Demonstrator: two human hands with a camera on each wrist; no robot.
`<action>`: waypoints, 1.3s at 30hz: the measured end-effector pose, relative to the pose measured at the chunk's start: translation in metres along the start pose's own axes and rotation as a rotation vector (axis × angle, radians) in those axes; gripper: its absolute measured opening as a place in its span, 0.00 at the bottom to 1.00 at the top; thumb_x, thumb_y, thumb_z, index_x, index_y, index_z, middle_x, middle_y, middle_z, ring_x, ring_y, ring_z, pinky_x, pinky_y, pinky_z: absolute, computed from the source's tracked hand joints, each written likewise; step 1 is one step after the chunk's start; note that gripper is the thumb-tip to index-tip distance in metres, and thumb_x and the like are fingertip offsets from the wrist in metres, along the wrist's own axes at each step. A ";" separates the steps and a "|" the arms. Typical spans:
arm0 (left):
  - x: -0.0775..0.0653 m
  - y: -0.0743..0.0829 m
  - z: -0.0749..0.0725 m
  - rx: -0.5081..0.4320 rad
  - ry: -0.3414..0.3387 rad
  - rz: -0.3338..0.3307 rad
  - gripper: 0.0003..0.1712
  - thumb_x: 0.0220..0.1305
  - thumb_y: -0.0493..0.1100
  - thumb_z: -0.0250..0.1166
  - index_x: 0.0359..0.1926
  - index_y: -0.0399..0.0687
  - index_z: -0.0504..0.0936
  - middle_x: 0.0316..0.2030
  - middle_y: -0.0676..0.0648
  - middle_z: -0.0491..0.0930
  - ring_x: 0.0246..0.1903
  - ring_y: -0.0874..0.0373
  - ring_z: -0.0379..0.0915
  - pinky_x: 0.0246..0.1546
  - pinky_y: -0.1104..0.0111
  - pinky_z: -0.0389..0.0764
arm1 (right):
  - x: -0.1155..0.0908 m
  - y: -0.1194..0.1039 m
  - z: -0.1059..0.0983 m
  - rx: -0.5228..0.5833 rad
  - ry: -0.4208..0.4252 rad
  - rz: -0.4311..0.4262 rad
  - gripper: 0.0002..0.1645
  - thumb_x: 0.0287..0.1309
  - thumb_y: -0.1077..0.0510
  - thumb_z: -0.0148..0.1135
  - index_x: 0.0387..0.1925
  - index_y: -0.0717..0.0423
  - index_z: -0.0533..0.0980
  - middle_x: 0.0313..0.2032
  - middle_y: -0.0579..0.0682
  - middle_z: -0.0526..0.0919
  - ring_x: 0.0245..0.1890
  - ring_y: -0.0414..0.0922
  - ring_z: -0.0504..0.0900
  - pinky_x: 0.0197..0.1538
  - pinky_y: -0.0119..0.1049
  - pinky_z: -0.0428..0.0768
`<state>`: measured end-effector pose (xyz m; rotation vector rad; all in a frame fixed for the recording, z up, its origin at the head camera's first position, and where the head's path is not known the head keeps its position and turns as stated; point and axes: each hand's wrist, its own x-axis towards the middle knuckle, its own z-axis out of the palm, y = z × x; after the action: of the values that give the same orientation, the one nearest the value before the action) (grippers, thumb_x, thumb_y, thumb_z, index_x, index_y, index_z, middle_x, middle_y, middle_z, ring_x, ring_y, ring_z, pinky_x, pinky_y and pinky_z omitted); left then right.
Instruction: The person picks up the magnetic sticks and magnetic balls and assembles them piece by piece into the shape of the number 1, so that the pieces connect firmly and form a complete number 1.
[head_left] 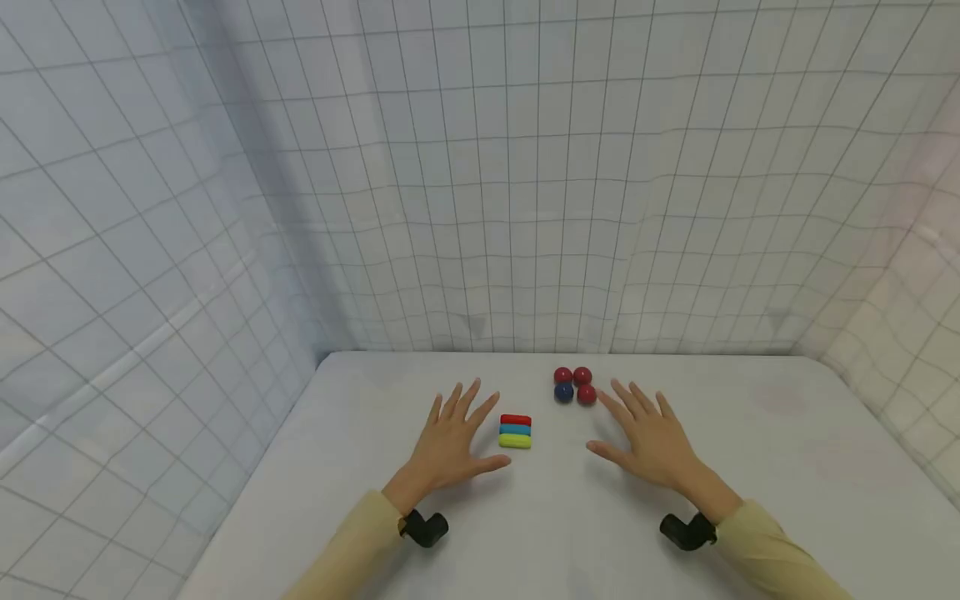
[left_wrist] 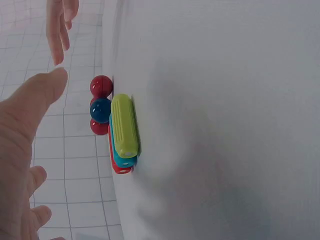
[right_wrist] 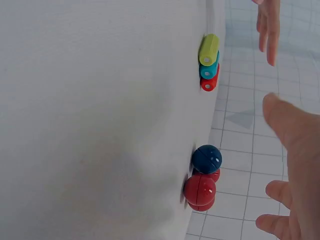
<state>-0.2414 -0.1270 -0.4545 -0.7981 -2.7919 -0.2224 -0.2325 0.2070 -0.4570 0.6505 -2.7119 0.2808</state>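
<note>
1. Left hand (head_left: 447, 448): back upward above the white surface (head_left: 570, 533), fingers spread wide, holding nothing. Just left of the sticks, thumb out on their near side, apart from them.
2. Right hand (head_left: 654, 446): fingers likewise wide, nothing held. Index tip looks just beside the balls from the head; right wrist view shows a gap.
3. Sticks lie flat between the hands, nearer the left, side by side: red stick (head_left: 516, 419) farthest, blue stick (head_left: 514, 430) in the middle, yellow-green stick (head_left: 515, 442) nearest.
4. Balls bunched beyond, toward the right hand: left rear red ball (head_left: 563, 376), right rear red ball (head_left: 582, 376), dark blue ball (head_left: 564, 392) front left, front red ball (head_left: 587, 394) front right.
5. Judgement: both hands poised, nothing taken up. Best narrow the fingers before coming down; this spread could brush neighbours.
6. Balls probably roll at a nudge. Come from above, thumb and finger on opposite sides, lift straight.
7. Sticks pack tightly; I'd pinch one by its ends, or start with an outer one. Ribbing, clear in the left wrist view, should help grip.
</note>
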 end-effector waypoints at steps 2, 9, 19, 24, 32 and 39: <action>0.002 0.002 0.002 -0.042 0.006 0.008 0.53 0.52 0.77 0.56 0.72 0.56 0.56 0.71 0.43 0.51 0.68 0.42 0.46 0.63 0.45 0.49 | 0.004 0.001 0.002 0.027 0.025 -0.004 0.47 0.54 0.30 0.58 0.67 0.54 0.65 0.65 0.60 0.64 0.63 0.61 0.63 0.59 0.63 0.58; 0.010 0.011 0.013 -0.148 0.021 0.021 0.42 0.49 0.68 0.68 0.58 0.47 0.73 0.56 0.46 0.70 0.54 0.50 0.66 0.52 0.56 0.70 | 0.021 0.003 0.011 0.163 0.042 0.058 0.36 0.54 0.40 0.65 0.57 0.60 0.73 0.54 0.60 0.76 0.51 0.57 0.76 0.45 0.54 0.76; 0.017 0.022 0.027 -0.253 0.038 -0.049 0.27 0.49 0.55 0.74 0.45 0.46 0.77 0.43 0.48 0.74 0.41 0.55 0.68 0.41 0.65 0.75 | 0.037 0.011 0.024 0.357 0.032 0.156 0.32 0.52 0.50 0.70 0.54 0.65 0.73 0.49 0.60 0.77 0.44 0.56 0.78 0.42 0.50 0.78; 0.019 0.023 0.033 -0.302 0.083 -0.078 0.21 0.50 0.49 0.75 0.41 0.46 0.77 0.41 0.48 0.74 0.39 0.55 0.67 0.40 0.65 0.75 | 0.044 0.013 0.031 0.418 0.034 0.189 0.33 0.51 0.52 0.71 0.54 0.66 0.72 0.48 0.60 0.76 0.44 0.55 0.79 0.44 0.50 0.77; 0.022 0.025 0.038 -0.342 0.108 -0.084 0.19 0.51 0.47 0.74 0.39 0.45 0.77 0.38 0.50 0.73 0.40 0.56 0.67 0.43 0.65 0.74 | 0.053 0.017 0.045 0.474 0.062 0.222 0.32 0.49 0.53 0.73 0.53 0.64 0.73 0.47 0.59 0.76 0.42 0.55 0.79 0.44 0.50 0.77; 0.021 0.026 0.039 -0.363 0.102 -0.092 0.18 0.52 0.46 0.73 0.39 0.45 0.77 0.38 0.50 0.73 0.39 0.56 0.67 0.43 0.65 0.73 | 0.058 0.018 0.051 0.479 0.067 0.241 0.28 0.48 0.55 0.74 0.49 0.62 0.74 0.43 0.58 0.75 0.41 0.54 0.78 0.42 0.49 0.77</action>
<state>-0.2514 -0.0864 -0.4841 -0.7077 -2.7289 -0.7810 -0.3039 0.1859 -0.4847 0.4177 -2.6680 1.0139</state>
